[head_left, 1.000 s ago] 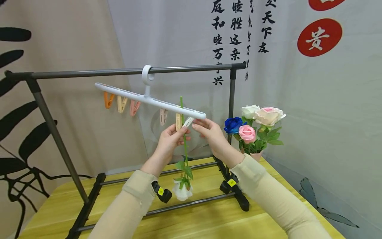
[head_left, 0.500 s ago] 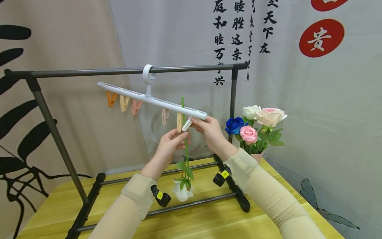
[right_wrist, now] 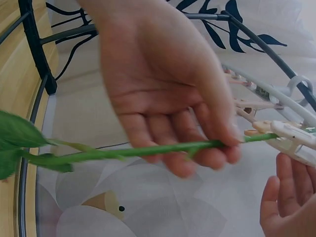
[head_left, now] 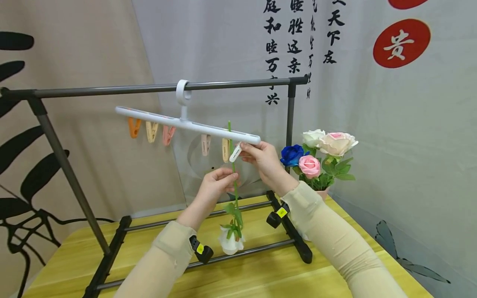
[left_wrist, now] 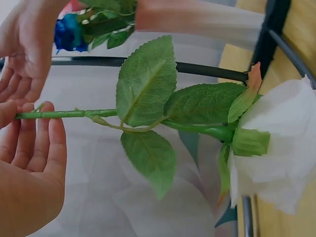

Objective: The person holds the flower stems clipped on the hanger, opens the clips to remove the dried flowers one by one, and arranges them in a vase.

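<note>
A white artificial rose (head_left: 232, 242) hangs head down, its green stem (left_wrist: 69, 114) reaching up past the white clothes hanger (head_left: 156, 117). My left hand (head_left: 218, 184) pinches that stem between thumb and fingertips, a little below the clips. With thumb and fingers, my right hand (head_left: 266, 163) pinches a tilted white clothespin (head_left: 235, 153) near the hanger's right end. The stem runs right beside this clothespin. A yellow clothespin (head_left: 225, 150) hangs just to its left. In the right wrist view, the stem's upper part is partly hidden behind the clips.
The hanger hooks over a dark metal rack's top bar (head_left: 130, 89) and slopes down to the right. Other clothespins, such as an orange one (head_left: 134, 127), hang along it. A pot of artificial roses (head_left: 309, 165) stands at the right back of the wooden table (head_left: 298, 277).
My left hand has slid down, away from the white clothespin, still pinching the stem. My right hand has moved left and now pinches that clothespin. The rose has shifted slightly right and down.
</note>
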Tool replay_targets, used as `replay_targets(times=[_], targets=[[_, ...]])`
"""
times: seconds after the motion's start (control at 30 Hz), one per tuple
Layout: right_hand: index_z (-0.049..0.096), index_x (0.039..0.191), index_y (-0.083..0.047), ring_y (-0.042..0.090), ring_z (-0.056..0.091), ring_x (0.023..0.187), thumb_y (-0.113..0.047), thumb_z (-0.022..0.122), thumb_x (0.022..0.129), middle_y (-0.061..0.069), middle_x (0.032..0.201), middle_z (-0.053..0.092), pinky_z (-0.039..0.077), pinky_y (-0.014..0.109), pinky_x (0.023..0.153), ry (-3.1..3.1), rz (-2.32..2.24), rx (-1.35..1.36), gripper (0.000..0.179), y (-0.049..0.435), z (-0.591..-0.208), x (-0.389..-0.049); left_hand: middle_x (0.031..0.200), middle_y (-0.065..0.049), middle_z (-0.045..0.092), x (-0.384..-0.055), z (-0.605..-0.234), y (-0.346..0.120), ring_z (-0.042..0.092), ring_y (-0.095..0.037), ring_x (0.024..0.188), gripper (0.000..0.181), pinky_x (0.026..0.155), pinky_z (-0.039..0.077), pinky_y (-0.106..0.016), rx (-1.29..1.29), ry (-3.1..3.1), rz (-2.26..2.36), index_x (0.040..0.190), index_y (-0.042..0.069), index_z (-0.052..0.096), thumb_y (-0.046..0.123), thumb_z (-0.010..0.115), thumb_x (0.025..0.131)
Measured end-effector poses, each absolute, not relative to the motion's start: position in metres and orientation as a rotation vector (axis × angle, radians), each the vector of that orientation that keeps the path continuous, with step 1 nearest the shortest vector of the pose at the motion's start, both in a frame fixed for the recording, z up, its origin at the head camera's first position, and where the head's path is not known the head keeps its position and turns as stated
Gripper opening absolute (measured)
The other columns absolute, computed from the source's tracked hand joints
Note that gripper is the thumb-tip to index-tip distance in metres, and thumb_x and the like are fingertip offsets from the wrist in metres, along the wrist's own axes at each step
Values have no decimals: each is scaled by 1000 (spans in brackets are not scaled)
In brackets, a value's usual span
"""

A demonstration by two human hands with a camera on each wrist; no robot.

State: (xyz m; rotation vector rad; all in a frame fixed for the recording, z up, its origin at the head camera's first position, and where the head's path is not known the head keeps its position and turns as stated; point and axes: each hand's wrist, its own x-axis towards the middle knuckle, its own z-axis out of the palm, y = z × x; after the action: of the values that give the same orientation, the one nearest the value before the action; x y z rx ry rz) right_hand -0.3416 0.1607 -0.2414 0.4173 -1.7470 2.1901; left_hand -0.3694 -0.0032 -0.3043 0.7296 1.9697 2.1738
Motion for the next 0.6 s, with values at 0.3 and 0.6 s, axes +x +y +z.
replay_targets(times=[0.3,0.6], targets=[[63,112,5,13,66,80,-11,61,97,-1,89,72,52,27,73,-1734,2198,414,22,163,-239,-347,98,-7,71,-363,-322,-15,68,-24,86,20,81,54,-41,703,1998,2106,105,-1,66,16,67,93],[64,109,3,14,66,80,-9,62,95,-1,87,72,53,26,71,-1703,2208,375,18,166,-236,-351,106,-13,69,-354,-336,-30,69,-23,87,22,80,55,-41,698,1977,2056,106,-2,66,16,66,94]])
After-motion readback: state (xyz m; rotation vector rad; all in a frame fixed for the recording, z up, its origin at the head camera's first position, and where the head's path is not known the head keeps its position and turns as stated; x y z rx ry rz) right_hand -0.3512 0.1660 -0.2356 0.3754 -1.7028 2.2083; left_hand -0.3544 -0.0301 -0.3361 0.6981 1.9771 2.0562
